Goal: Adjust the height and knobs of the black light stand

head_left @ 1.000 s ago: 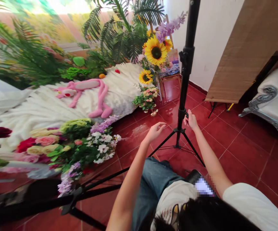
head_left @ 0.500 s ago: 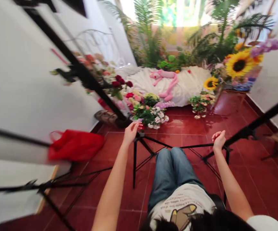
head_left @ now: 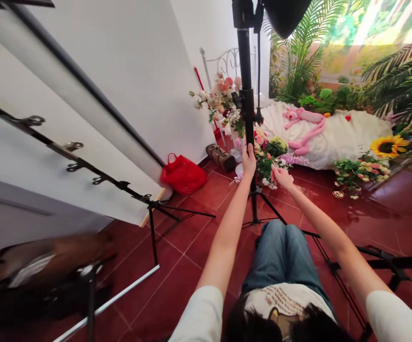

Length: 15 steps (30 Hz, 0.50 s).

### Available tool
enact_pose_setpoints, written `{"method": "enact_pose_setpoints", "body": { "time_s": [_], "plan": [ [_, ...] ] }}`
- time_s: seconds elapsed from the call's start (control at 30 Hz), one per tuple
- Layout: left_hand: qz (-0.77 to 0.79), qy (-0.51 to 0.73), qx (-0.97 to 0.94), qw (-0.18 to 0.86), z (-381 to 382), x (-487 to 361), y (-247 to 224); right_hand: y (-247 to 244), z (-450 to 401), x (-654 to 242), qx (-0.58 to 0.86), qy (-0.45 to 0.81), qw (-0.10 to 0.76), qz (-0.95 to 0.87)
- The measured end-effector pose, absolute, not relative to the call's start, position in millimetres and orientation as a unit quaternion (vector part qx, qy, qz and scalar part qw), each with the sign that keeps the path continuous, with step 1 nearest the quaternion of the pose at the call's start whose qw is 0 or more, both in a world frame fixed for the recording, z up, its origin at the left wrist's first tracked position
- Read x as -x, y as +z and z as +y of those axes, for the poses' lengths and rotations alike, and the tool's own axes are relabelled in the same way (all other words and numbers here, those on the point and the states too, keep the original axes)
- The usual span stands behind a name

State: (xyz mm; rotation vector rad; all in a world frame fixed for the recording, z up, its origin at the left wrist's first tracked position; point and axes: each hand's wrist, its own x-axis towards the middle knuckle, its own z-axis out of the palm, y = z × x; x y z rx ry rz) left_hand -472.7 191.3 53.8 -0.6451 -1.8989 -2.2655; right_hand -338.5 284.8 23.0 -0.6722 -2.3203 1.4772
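Observation:
My left hand (head_left: 249, 162) is closed around the black pole of a light stand (head_left: 247, 66), a little above its spread legs. To the right of the pole, my right hand (head_left: 282, 178) is held up with its fingers curled in, apart from the stand; I see nothing in it. A dark lamp head (head_left: 286, 16) is at the top of the view beside the pole, with a black cable (head_left: 259, 71) hanging down. Behind both hands are bunches of artificial flowers (head_left: 277, 146) on the floor.
A red bag (head_left: 184, 174) and a brown log-like object (head_left: 220, 157) lie by the left wall. A backdrop stand with clips (head_left: 84, 164) is at left, a white rod (head_left: 120, 297) on the floor. Another stand's legs (head_left: 387, 261) spread at right. A pink plush toy (head_left: 305, 116) lies on white cloth.
My view has turned left. My left hand has come onto the stand's pole. My right hand has left the area by the right-hand stand and moved in close to my left.

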Motion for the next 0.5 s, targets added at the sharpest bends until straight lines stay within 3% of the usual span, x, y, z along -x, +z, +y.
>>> {"method": "enact_pose_setpoints", "body": {
  "time_s": [0.23,0.5],
  "plan": [
    [-0.648,-0.731,0.213,0.017,195.1,477.4,44.1,62.9,293.9,428.5,0.266,0.277,0.07,-0.921],
    [-0.724,-0.669,0.141,0.092,204.0,474.7,40.1,39.1,295.9,426.7,0.229,0.485,0.013,-0.844]
  ]
}}
